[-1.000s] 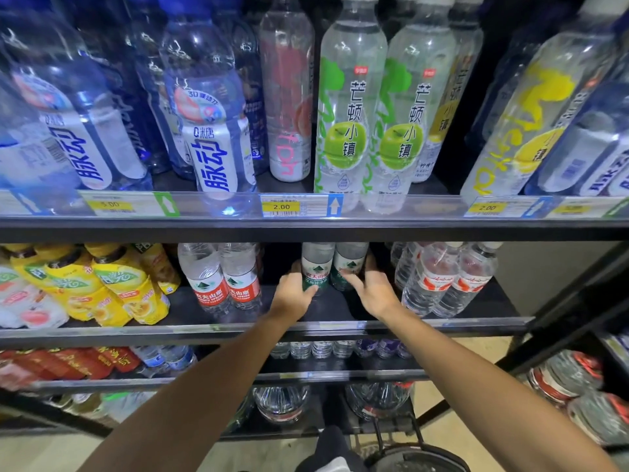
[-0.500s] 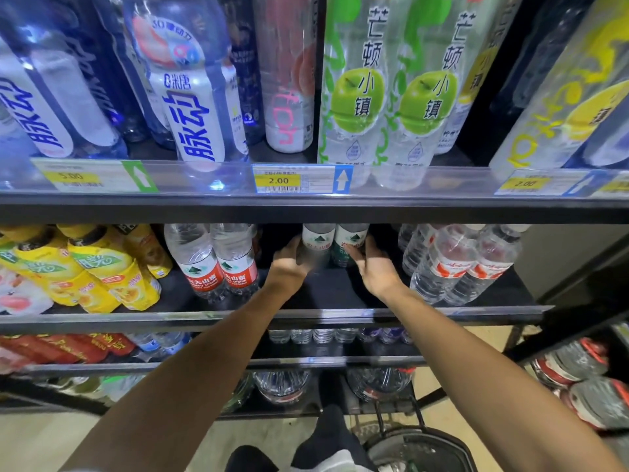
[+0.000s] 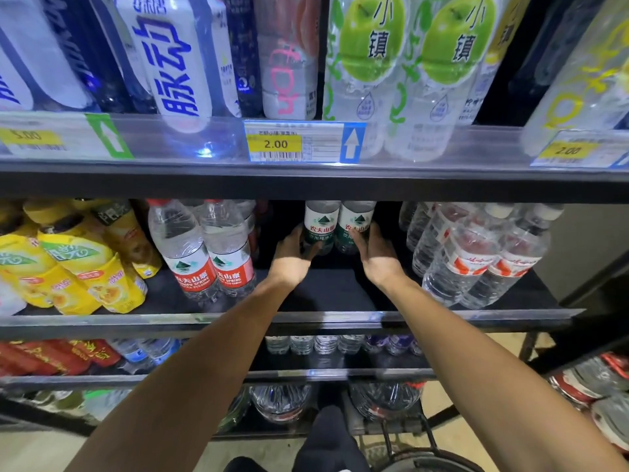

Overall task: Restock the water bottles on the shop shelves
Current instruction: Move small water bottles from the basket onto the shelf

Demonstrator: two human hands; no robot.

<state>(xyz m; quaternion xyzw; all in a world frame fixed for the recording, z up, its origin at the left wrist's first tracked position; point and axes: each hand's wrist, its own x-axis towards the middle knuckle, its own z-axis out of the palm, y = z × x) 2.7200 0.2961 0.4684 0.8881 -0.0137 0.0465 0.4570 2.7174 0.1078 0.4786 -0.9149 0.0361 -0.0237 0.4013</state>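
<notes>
Two green-label bottles [image 3: 338, 226] stand side by side deep on the middle shelf [image 3: 333, 291], between bottle rows.

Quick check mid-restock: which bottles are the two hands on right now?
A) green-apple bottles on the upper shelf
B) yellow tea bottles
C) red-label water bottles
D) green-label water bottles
D: the left hand and right hand flank the two green-label water bottles deep on the middle shelf.

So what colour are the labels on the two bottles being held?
Green and white labels, clearest in the head view.
</notes>
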